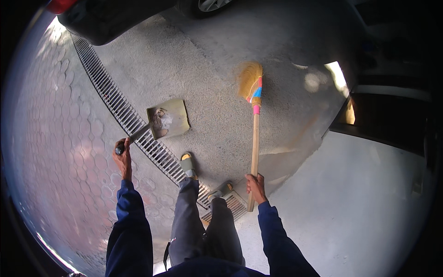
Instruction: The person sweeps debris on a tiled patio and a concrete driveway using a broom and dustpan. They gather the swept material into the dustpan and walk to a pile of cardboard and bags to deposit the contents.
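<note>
My left hand [122, 159] is closed around the dark handle end of a dustpan [177, 121]. The pan is yellowish with a square tray, and grey dust and debris [161, 119] lie in it toward the handle side. It is beside the drain grate, over the concrete. In my right hand [256, 186] is the wooden stick of a broom [255, 138], gripped near its lower end. The broom's tan bristle head [249, 79], bound in pink, blue and red, points away from me, apart from the dustpan.
A long metal drain grate [108, 90] runs from the far left to my sandalled feet [188, 165]. Hexagonal pavers [74, 138] cover the left side. A dark car [110, 18] stands at the far left, its wheel [210, 5] near the top. A pale wall [350, 198] rises at right.
</note>
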`<state>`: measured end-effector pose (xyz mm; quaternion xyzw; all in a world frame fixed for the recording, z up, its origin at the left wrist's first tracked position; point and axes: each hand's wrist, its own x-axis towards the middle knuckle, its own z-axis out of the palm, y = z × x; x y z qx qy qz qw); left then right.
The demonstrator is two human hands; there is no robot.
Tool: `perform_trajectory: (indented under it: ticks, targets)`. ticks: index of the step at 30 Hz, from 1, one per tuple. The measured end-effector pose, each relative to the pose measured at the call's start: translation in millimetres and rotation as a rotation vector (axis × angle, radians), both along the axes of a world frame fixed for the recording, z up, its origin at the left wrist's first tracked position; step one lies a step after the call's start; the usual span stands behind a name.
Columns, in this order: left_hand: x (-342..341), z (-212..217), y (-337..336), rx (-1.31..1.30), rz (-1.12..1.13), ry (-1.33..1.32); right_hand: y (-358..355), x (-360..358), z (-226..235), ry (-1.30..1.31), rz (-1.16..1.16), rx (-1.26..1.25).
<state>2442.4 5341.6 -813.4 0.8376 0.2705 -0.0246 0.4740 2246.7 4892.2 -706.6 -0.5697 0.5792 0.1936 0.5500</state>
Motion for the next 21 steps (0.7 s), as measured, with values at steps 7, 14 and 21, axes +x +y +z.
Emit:
perform_trajectory:
  ticks: [7, 14, 21]
  targets:
    - [-9, 17, -51, 0.091, -0.002, -0.066, 43, 50, -80, -0.071, -0.024, 0.111]
    - [-14, 0, -78, 0.110, -0.019, -0.070, 109, -26, -32, 0.055, 0.143, 0.543]
    - [-42, 4, -6, -0.083, 0.128, 0.009, 76, -71, 71, 0.137, 0.273, 0.389]
